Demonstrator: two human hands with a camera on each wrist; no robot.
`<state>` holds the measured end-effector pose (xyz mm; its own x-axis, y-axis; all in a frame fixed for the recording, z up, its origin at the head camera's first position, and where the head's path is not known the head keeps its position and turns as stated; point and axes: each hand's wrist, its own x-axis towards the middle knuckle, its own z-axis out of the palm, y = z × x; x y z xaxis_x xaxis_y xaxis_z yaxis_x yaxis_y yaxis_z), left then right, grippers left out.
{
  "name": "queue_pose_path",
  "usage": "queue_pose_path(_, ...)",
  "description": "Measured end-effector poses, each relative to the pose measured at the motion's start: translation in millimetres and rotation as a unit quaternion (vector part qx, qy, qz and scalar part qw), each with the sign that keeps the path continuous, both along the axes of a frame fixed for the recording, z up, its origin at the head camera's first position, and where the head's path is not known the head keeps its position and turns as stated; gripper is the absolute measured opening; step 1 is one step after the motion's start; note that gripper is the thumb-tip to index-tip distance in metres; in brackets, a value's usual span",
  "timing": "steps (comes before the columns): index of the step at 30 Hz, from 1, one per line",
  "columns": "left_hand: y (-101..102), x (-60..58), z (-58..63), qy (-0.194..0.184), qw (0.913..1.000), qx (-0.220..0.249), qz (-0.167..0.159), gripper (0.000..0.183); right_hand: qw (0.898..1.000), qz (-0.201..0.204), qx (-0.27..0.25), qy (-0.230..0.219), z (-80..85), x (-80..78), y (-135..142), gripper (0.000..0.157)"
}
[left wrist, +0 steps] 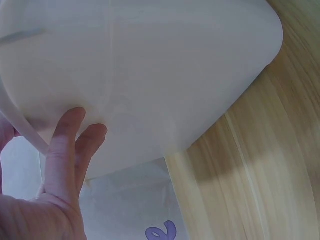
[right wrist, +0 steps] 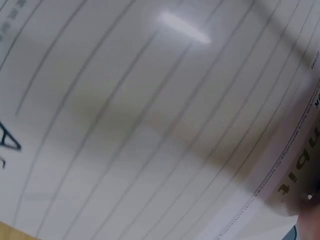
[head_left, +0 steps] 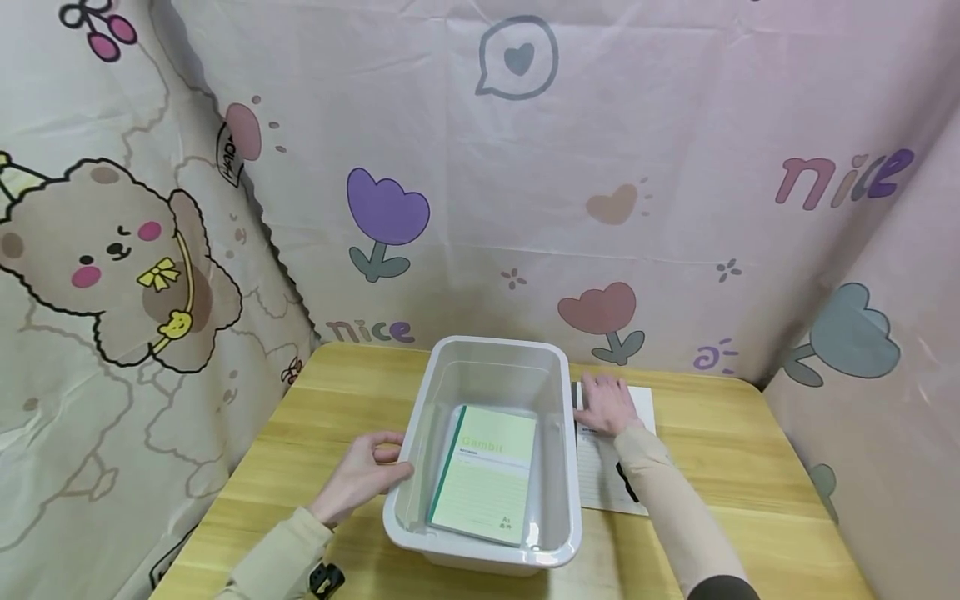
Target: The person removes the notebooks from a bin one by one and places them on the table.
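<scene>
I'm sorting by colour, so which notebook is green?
The green notebook is the one inside the bin; the white notebook lies outside on the table, beneath the right hand.

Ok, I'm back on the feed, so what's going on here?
A person is working with both hands at a wooden table. The left hand holds the left rim of a light plastic bin, thumb on the rim and fingers against the outer wall. One green notebook already lies inside, cover up. The right hand rests on the upper part of a white notebook, which lies outside the bin, to its right.
</scene>
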<state>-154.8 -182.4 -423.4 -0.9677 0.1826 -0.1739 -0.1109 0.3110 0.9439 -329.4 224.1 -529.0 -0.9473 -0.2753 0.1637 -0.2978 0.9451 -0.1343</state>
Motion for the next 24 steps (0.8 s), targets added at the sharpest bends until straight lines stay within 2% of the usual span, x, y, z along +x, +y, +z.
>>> queue_pose_path(10,2,1.1,0.3,-0.006,0.9999,-0.001,0.009,0.053,0.999,0.005,0.013,-0.047,-8.2,2.6,0,0.064)
queue_pose_path(17,2,0.8,-0.4,-0.007,0.9999,-0.006,0.013,0.051,1.000,0.005,0.009,-0.023,-13.1,6.6,-4,0.053)
queue_pose_path(20,2,0.8,-0.3,-0.006,0.9999,-0.003,0.012,0.052,1.000,0.000,0.008,-0.018,-10.6,5.4,-6,0.048)
queue_pose_path(24,2,1.2,0.3,-0.004,0.9999,-0.003,0.011,0.052,0.999,-0.008,0.001,-0.035,-3.0,2.9,-9,0.047)
